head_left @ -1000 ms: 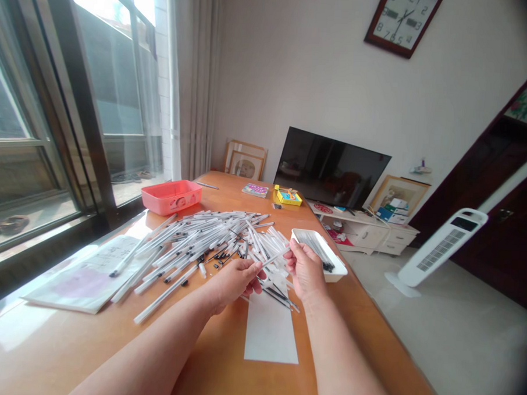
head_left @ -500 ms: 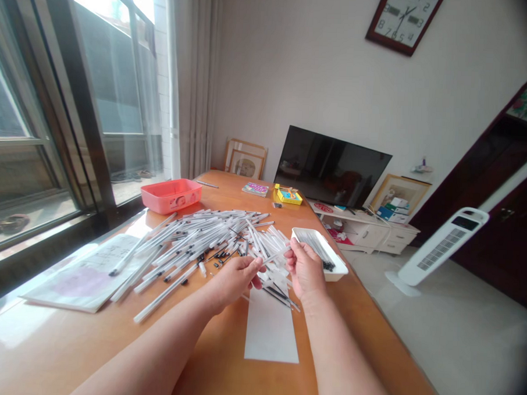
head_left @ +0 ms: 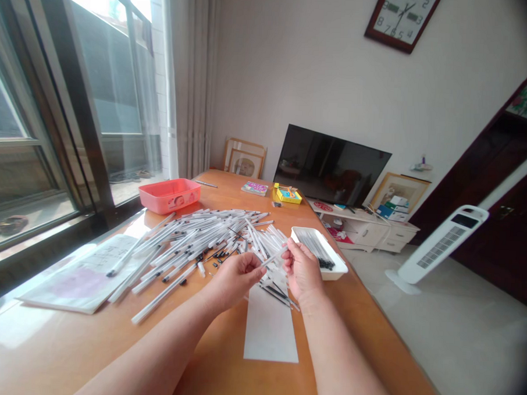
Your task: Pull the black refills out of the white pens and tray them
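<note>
My left hand [head_left: 236,278] and my right hand [head_left: 301,269] pinch the two ends of one clear pen barrel [head_left: 273,257] held just above the wooden table [head_left: 203,369]. A big heap of clear pen barrels [head_left: 192,241] with black caps spreads out beyond and left of my hands. A few thin black refills [head_left: 279,294] lie under my hands, at the top of a white paper sheet [head_left: 270,332]. Right of my right hand stands a white tray [head_left: 336,273] holding black-tipped refills.
A pink plastic bin [head_left: 170,195] sits at the far left by the window. Papers [head_left: 79,277] lie at the near left edge. A small book [head_left: 255,188] and a yellow box [head_left: 287,195] lie at the far end. A tower fan [head_left: 438,246] stands on the floor at right.
Both hands have stayed together on the pen barrel, shifting only slightly; the view has drifted a little.
</note>
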